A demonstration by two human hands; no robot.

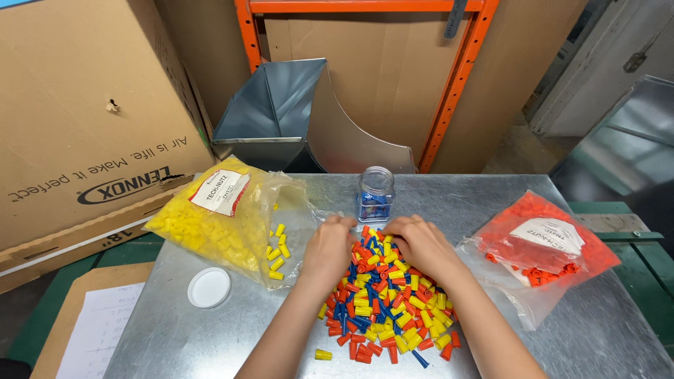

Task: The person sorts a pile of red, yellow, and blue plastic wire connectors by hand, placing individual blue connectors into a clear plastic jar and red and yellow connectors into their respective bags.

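Both hands are working the far edge of the pile of wire connectors (382,302): left hand (328,247) and right hand (420,242) are lying palm-down, fingers curled into the pieces, can't tell if either is actually pinching one. Pile is sitting mid-tabletop (210,337), mixed yellow, orange, blue. Clear jar (375,194) is standing upright just beyond the fingertips, blue pieces inside. White lid (209,288) is lying to the left, near the bag of yellow connectors (210,224). Bag of orange connectors (544,242) is resting on the right
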